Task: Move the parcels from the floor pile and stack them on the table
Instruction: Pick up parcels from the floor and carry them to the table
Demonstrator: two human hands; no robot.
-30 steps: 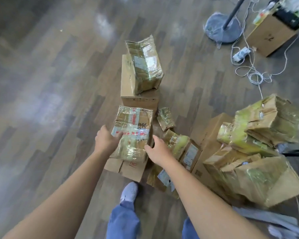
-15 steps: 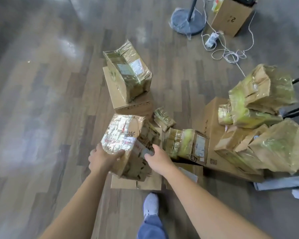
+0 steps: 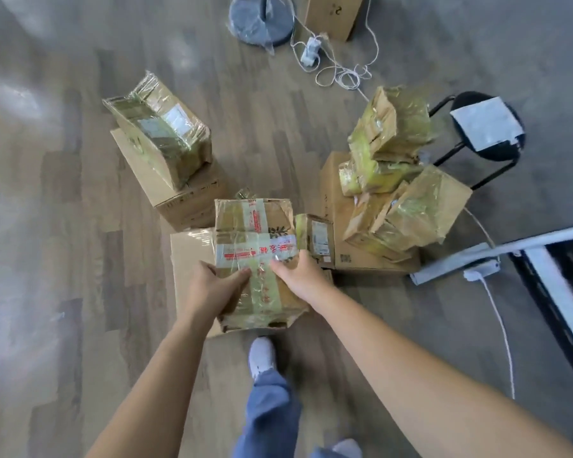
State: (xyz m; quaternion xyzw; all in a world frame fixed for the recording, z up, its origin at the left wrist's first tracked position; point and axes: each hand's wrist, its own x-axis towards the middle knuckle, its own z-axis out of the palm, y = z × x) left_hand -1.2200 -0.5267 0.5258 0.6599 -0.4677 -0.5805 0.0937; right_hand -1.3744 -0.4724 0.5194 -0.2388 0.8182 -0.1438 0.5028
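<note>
I hold a taped cardboard parcel (image 3: 255,239) with red-printed tape, lifted above a flat brown box (image 3: 189,256) on the floor. My left hand (image 3: 212,285) grips its near left side, thumb on top. My right hand (image 3: 298,276) grips its near right edge. More tape-wrapped parcels remain on the floor: one (image 3: 159,133) on a carton (image 3: 192,200) at the back left, a small one (image 3: 315,238) just right of my parcel, and a heap (image 3: 397,180) on a carton at the right. The table is not clearly in view.
A black stool (image 3: 487,127) with a paper on it stands at the right. White cables (image 3: 341,72), a power strip (image 3: 482,269), a round stand base (image 3: 262,18) and a carton (image 3: 333,13) lie at the back. A white and black frame (image 3: 563,292) runs along the right edge. My feet are below.
Both hands have lifted the red-taped parcel off the flat box and turned it towards me. The view has swung right, showing the stool and frame.
</note>
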